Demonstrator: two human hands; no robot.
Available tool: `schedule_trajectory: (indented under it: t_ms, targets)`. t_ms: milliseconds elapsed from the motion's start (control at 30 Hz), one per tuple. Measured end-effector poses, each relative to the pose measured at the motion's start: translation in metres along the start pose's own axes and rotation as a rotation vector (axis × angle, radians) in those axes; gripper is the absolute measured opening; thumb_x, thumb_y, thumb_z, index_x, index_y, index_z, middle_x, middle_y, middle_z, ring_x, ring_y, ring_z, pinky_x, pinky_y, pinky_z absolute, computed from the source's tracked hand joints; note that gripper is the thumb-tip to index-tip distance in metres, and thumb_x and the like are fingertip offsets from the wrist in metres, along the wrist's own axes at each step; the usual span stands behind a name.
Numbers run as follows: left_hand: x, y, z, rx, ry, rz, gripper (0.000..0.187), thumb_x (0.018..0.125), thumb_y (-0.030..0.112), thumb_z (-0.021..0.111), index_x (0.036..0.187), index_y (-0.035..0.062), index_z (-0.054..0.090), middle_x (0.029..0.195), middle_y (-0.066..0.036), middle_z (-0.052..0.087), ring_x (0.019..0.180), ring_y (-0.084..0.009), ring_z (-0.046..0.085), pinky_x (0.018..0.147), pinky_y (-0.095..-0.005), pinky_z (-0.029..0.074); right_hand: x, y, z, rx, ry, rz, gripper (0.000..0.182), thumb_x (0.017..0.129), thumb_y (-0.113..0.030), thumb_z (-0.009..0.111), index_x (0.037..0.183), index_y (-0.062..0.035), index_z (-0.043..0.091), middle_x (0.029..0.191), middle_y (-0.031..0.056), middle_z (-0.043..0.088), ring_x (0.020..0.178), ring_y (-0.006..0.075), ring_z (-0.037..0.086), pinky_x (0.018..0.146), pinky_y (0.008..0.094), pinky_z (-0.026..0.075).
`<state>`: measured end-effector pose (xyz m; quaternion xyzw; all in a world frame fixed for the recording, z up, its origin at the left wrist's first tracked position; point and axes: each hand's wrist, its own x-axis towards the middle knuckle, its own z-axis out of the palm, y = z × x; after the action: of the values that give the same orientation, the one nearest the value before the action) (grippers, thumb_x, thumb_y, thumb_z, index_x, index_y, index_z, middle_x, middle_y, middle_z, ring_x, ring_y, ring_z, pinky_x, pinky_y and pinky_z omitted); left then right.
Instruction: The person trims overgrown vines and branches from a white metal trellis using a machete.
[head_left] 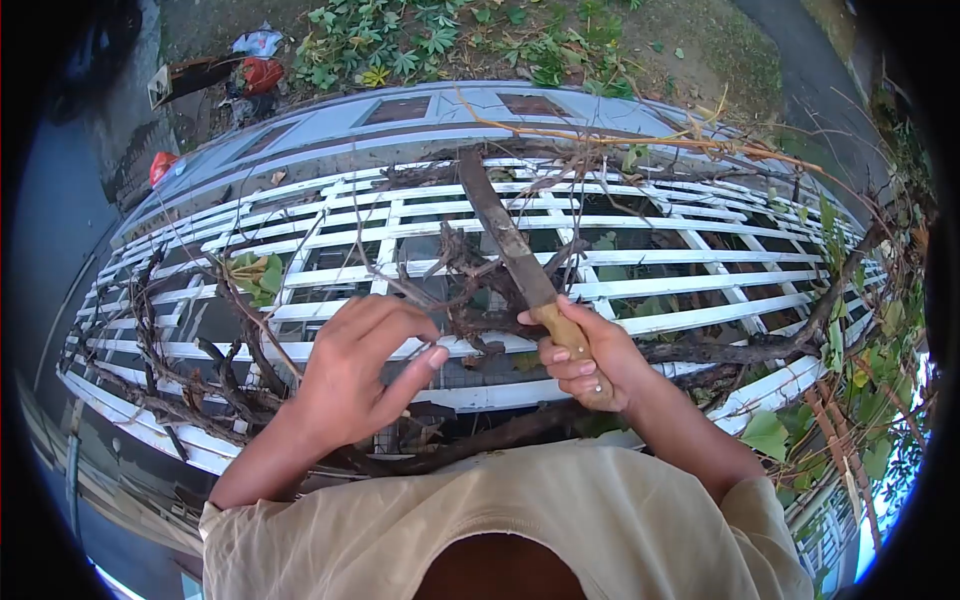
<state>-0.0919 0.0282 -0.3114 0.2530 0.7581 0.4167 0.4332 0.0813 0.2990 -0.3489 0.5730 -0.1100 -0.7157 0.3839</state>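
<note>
My right hand [590, 365] is wrapped around the wooden handle of a machete [505, 228]. Its long, dark, worn blade points away from me and slightly left, above the white slats. To the left, my left hand [372, 365] hovers over the lattice with fingers loosely bent and the thumb apart from them; I see nothing held in it. Between the hands and just beyond them lies a gnarled, dry vine stump [470, 265] with short cut branches. Thin twigs pass close to my left fingertips.
White slatted lattice [660, 257] spreads around me, with thick woody vines [720, 352] across it. A long thin branch [640, 140] lies along the far side. Leafy vines [765, 435] hang at right. Far below are ground plants [400, 45] and a red bag [262, 75].
</note>
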Motion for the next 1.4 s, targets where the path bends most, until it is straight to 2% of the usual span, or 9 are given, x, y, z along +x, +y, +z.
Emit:
schedule_trajectory:
  t_ms: [133, 367, 633, 733, 900, 1200, 1267, 1300, 1400]
  targets:
    - [0.022, -0.002, -0.012, 0.111, -0.187, -0.028, 0.024, 0.094, 0.015, 0.076, 0.113, 0.0020, 0.068, 0.113, -0.017, 0.069, 0.105, -0.0376, 0.067, 0.089, -0.0446, 0.053, 0.001, 0.006, 0.021, -0.081, 0.083, -0.057, 0.052, 0.116, -0.050, 0.038, 0.147, -0.0109, 0.051, 0.078, 0.0028, 0.052, 0.046, 0.0071, 0.038, 0.038, 0.0246, 0.034]
    - [0.079, -0.024, 0.002, 0.511, -0.355, 0.208, 0.041, 0.098, 0.031, 0.072, 0.123, 0.0002, 0.065, 0.121, -0.017, 0.065, 0.116, -0.0351, 0.063, 0.105, -0.0465, 0.046, -0.030, -0.036, 0.042, -0.530, 0.410, -0.959, 0.052, 0.116, -0.048, 0.038, 0.146, -0.0083, 0.053, 0.080, 0.0036, 0.052, 0.051, 0.0073, 0.041, 0.044, 0.0257, 0.040]
    - [0.244, -0.127, 0.165, 0.027, -0.462, -0.438, 0.089, 0.092, 0.063, 0.073, 0.147, -0.0051, 0.054, 0.131, -0.025, 0.068, 0.109, -0.0321, 0.071, 0.091, -0.0445, 0.055, -0.066, -0.061, -0.012, -0.184, 0.153, -0.999, 0.051, 0.117, -0.043, 0.039, 0.147, -0.0047, 0.052, 0.079, 0.0031, 0.050, 0.052, 0.0061, 0.041, 0.042, 0.0223, 0.038]
    - [0.285, -0.109, 0.184, -0.461, -0.700, -0.679, 0.067, 0.096, 0.061, 0.071, 0.136, 0.0076, 0.064, 0.114, -0.016, 0.070, 0.084, -0.0223, 0.072, 0.065, -0.0387, 0.051, -0.078, -0.065, -0.024, 0.028, -0.007, -0.923, 0.051, 0.117, -0.042, 0.040, 0.147, -0.0037, 0.052, 0.081, 0.0034, 0.051, 0.053, 0.0059, 0.042, 0.041, 0.0219, 0.038]
    - [0.329, -0.127, 0.234, -0.653, -0.666, -0.845, 0.028, 0.108, 0.035, 0.058, 0.123, 0.0118, 0.065, 0.094, -0.003, 0.062, 0.079, -0.0195, 0.068, 0.068, -0.0421, 0.055, -0.082, -0.062, -0.020, -0.001, -0.058, -0.942, 0.052, 0.117, -0.044, 0.040, 0.147, -0.0032, 0.051, 0.081, 0.0038, 0.051, 0.051, 0.0057, 0.041, 0.040, 0.0221, 0.038]
    - [0.299, -0.199, 0.148, -0.860, -0.836, -0.811, 0.027, 0.110, 0.027, 0.061, 0.121, 0.0042, 0.069, 0.121, -0.012, 0.077, 0.113, -0.0202, 0.075, 0.091, -0.0355, 0.062, -0.125, -0.056, -0.004, -0.885, 0.646, -1.081, 0.043, 0.116, -0.039, 0.047, 0.140, -0.0065, 0.061, 0.075, 0.0028, 0.053, 0.051, 0.0070, 0.045, 0.047, 0.0252, 0.038]
    - [0.286, -0.222, 0.154, -1.011, -0.834, -0.729, 0.028, 0.109, 0.025, 0.063, 0.126, 0.0035, 0.069, 0.121, -0.010, 0.077, 0.110, -0.0174, 0.075, 0.093, -0.0330, 0.061, -0.145, -0.066, -0.028, -1.652, 0.789, -1.043, 0.041, 0.111, -0.038, 0.056, 0.138, -0.0074, 0.063, 0.072, 0.0068, 0.058, 0.055, 0.0181, 0.057, 0.055, 0.0349, 0.046]
    - [0.287, -0.228, 0.156, -1.015, -0.837, -0.721, 0.028, 0.109, 0.025, 0.063, 0.126, 0.0035, 0.069, 0.121, -0.010, 0.077, 0.110, -0.0174, 0.075, 0.093, -0.0330, 0.061, -0.153, -0.069, -0.030, -1.796, 0.847, -0.996, 0.040, 0.106, -0.040, 0.063, 0.133, -0.0096, 0.066, 0.073, 0.0133, 0.065, 0.066, 0.0336, 0.069, 0.066, 0.0462, 0.052]
    - [0.282, -0.239, 0.165, -1.235, -0.855, -0.559, 0.035, 0.109, 0.027, 0.064, 0.132, 0.0000, 0.066, 0.126, -0.011, 0.076, 0.109, -0.0153, 0.073, 0.098, -0.0324, 0.059, -0.183, -0.085, -0.034, -2.142, 0.919, -0.591, 0.040, 0.104, -0.046, 0.064, 0.126, -0.0124, 0.068, 0.077, 0.0164, 0.070, 0.075, 0.0437, 0.070, 0.069, 0.0512, 0.054]
